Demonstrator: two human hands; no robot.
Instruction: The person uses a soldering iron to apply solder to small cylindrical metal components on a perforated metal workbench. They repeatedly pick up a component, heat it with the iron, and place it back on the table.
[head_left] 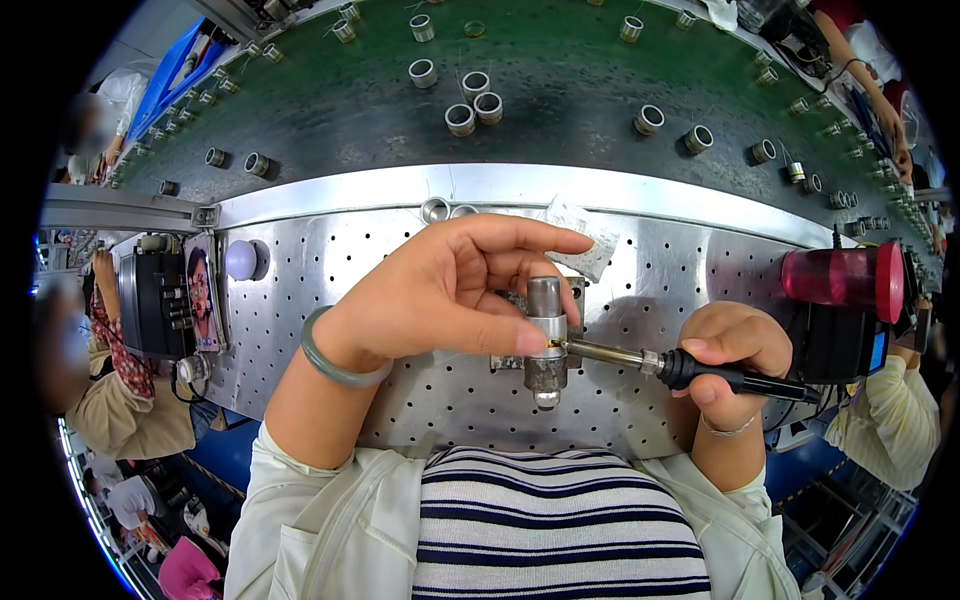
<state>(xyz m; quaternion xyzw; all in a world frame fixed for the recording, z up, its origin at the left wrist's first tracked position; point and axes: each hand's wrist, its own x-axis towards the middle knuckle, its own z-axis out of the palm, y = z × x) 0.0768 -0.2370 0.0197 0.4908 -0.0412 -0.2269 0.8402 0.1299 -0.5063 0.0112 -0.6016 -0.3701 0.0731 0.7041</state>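
Observation:
My left hand [440,290] reaches around a short metal post [544,297] at the middle of the work plate. Its thumb presses the side of a silver metal ring [550,330] seated on that post. The index finger stretches over the top, and other fingers curl behind the post, partly hidden. My right hand [738,345] grips the black handle of a soldering iron [612,355]. The iron lies nearly level, its tip meeting the ring beside my left thumb. Below the ring, the darker metal fixture [546,374] ends in a rounded shiny knob.
A perforated metal plate [400,420] spans the bench. Beyond it, a green conveyor belt [570,110] carries several metal rings. A crumpled white cloth [590,240] lies behind my left hand. At right sits a pink canister [835,274]; a black box [150,300] stands left. Co-workers flank the bench.

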